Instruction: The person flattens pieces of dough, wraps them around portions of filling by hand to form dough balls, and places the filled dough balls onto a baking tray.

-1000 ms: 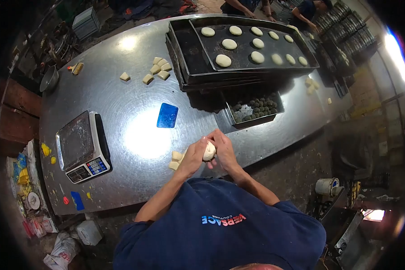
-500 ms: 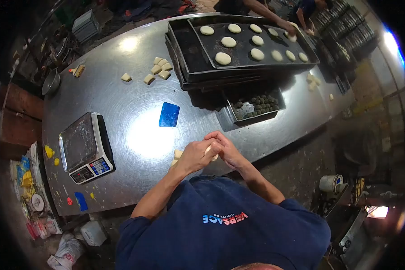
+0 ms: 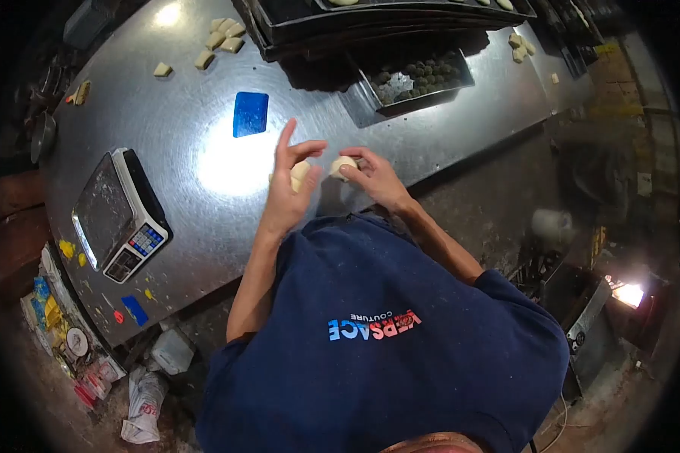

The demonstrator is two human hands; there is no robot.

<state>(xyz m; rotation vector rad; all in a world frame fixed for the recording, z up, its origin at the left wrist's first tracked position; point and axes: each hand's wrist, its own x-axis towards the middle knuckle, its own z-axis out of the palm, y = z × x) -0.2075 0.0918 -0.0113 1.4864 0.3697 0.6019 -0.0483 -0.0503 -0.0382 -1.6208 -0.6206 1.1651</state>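
Note:
In my right hand (image 3: pixel 379 180) is a small round ball of pale dough (image 3: pixel 344 167), gripped between thumb and fingertips just above the steel table. My left hand (image 3: pixel 283 181) is open, with fingers and thumb spread apart. Another pale dough piece (image 3: pixel 300 175) shows between its thumb and fingers; whether it touches the palm or lies on the table behind is unclear. A sliver of dough also shows at that hand's outer edge. Beyond the left hand, a blue flat scraper (image 3: pixel 250 115) lies on the table.
A digital scale (image 3: pixel 121 215) stands at left on the steel table (image 3: pixel 196 226). Cut dough pieces (image 3: pixel 223 34) lie farther back. Stacked dark trays (image 3: pixel 385 19) stand at the far side, beside a metal tin of dark balls (image 3: pixel 423 79). The table's near edge runs past my body.
My hands were together around dough and have separated. The left hand has opened out, while the right keeps a dough ball. The view has tilted down, shifting the table upward.

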